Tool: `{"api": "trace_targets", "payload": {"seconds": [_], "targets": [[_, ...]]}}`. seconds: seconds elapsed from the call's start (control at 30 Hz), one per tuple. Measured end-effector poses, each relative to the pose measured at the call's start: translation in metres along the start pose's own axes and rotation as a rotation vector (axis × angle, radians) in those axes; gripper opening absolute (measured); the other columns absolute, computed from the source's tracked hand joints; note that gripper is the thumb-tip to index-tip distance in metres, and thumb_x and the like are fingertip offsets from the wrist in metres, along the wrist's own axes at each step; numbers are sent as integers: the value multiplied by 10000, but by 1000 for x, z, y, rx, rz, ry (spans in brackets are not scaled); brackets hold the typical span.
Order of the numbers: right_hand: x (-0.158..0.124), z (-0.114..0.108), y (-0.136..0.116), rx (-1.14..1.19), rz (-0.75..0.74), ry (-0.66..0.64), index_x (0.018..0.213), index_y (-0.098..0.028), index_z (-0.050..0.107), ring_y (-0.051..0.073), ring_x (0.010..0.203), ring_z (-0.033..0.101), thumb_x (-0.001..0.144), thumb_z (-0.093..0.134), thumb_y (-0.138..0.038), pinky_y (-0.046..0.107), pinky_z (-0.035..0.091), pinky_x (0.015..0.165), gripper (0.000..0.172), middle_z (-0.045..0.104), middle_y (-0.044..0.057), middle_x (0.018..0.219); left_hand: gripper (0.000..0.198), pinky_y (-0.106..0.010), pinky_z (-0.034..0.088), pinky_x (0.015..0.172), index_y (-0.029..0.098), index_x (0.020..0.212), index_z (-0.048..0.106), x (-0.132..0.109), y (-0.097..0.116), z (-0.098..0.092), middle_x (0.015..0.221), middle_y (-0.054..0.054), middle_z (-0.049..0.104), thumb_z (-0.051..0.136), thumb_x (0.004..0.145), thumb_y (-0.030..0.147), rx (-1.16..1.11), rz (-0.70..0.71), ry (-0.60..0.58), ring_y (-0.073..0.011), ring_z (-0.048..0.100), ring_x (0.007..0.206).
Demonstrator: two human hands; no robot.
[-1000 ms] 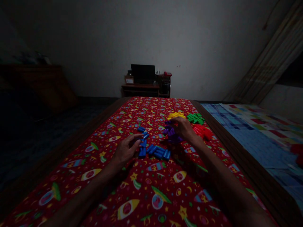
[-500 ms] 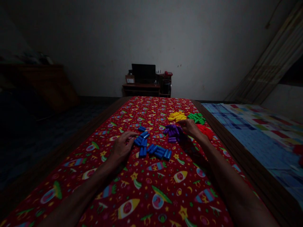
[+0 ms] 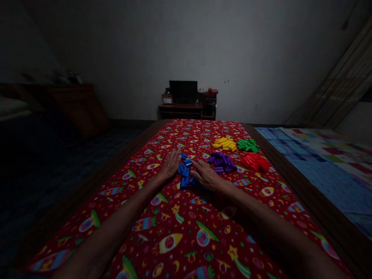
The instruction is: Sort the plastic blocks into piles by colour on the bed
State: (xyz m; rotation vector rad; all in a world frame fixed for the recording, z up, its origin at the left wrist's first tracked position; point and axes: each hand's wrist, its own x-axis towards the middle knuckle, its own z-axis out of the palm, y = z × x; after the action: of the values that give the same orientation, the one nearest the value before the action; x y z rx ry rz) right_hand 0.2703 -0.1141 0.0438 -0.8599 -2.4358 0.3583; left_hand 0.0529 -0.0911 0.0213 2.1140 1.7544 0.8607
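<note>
Small blue cylinder-like plastic pieces (image 3: 185, 172) lie in a loose heap on the red patterned cloth (image 3: 171, 244). My left hand (image 3: 171, 164) is at the heap's left side, its fingers stretched forward and touching or very near the pieces. From the right, my right hand (image 3: 207, 176) reaches over the heap with its fingers extended, hiding some blue pieces under the palm. Neither hand visibly grips anything. Just right of my right hand is a pile of purple pieces (image 3: 222, 162).
Further right lie piles of yellow pieces (image 3: 224, 143), green pieces (image 3: 248, 145) and red pieces (image 3: 255, 161). A desk (image 3: 180, 110) with a dark monitor (image 3: 183, 91) stands against the wall beyond. A bed-like surface with a blue checked cover (image 3: 299, 161) is at the right.
My right hand has moved left from the purple pile to the blue pieces. My left hand has moved forward along them, with fingers straighter. The view has shifted slightly left.
</note>
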Motion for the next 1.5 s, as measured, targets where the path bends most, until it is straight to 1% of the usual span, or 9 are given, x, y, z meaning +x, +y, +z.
{"api": "trace_targets", "payload": {"seconds": [0.2, 0.4, 0.57, 0.73, 1.0, 1.1, 1.23, 1.37, 1.5], "targets": [[-15, -12, 11, 145, -46, 53, 1340, -167, 471, 219, 1175, 539, 994, 323, -363, 418, 420, 1018, 424, 586, 143, 1260, 623, -360, 388, 1070, 182, 1228, 605, 18, 27, 8, 1280, -65, 622, 164, 934, 510, -213, 160, -285, -224, 552, 1191], [-65, -33, 5, 70, -63, -5, 1357, -207, 478, 249, 1195, 544, 959, 430, -395, 432, 464, 987, 444, 565, 142, 1312, 540, -318, 400, 1054, 242, 1153, 653, -17, 49, 3, 1257, -33, 642, 254, 943, 539, -275, 372, -386, -197, 573, 1162], [-103, -21, 5, -45, -116, -12, 1427, -226, 381, 277, 1304, 437, 901, 556, -362, 469, 449, 1010, 570, 420, 173, 1439, 525, -361, 374, 1086, 205, 1265, 586, -33, 58, -6, 1322, -71, 595, 293, 957, 512, -133, 431, -298, -210, 519, 1240], [-114, -32, 12, -53, -128, -36, 1430, -238, 366, 220, 1172, 538, 926, 489, -201, 411, 474, 959, 521, 562, 130, 1291, 507, -451, 349, 1101, 242, 1320, 541, -54, 58, 0, 1404, -81, 518, 516, 881, 496, 36, 484, -270, -260, 461, 1295], [-127, -86, 49, -443, 327, -34, 1081, -131, 662, 224, 845, 637, 864, 517, -175, 331, 495, 745, 265, 694, 132, 933, 409, -436, 405, 1068, 214, 1222, 614, -61, 51, 5, 1314, -88, 591, 445, 926, 441, 12, 507, -183, -242, 524, 1226], [-127, -93, 51, -505, 357, 24, 951, -118, 683, 237, 821, 633, 868, 510, -187, 356, 490, 751, 204, 689, 147, 878, 411, -453, 396, 1077, 209, 1222, 612, -60, 51, 4, 1329, -89, 580, 439, 930, 441, 25, 507, -185, -247, 515, 1237], [-110, -68, 21, -305, 83, 211, 1168, -163, 593, 210, 990, 608, 935, 451, -238, 359, 488, 867, 283, 653, 136, 1102, 393, -447, 417, 1065, 212, 1211, 618, -62, 51, 4, 1307, -85, 595, 431, 936, 421, 29, 517, -160, -243, 525, 1224], [-94, -19, -7, -204, -109, 43, 1384, -196, 405, 245, 1235, 463, 915, 528, -312, 419, 446, 977, 499, 479, 165, 1359, 399, -457, 414, 1068, 219, 1206, 620, -62, 51, 4, 1280, -83, 613, 420, 938, 434, 35, 534, -142, -241, 531, 1214], [-89, -4, 1, -257, -120, -37, 1300, -205, 485, 224, 1147, 498, 910, 525, -207, 394, 461, 929, 392, 534, 138, 1264, 395, -453, 419, 1063, 212, 1191, 628, -61, 50, 5, 1265, -88, 623, 410, 943, 428, 23, 525, -143, -237, 535, 1209]]}}
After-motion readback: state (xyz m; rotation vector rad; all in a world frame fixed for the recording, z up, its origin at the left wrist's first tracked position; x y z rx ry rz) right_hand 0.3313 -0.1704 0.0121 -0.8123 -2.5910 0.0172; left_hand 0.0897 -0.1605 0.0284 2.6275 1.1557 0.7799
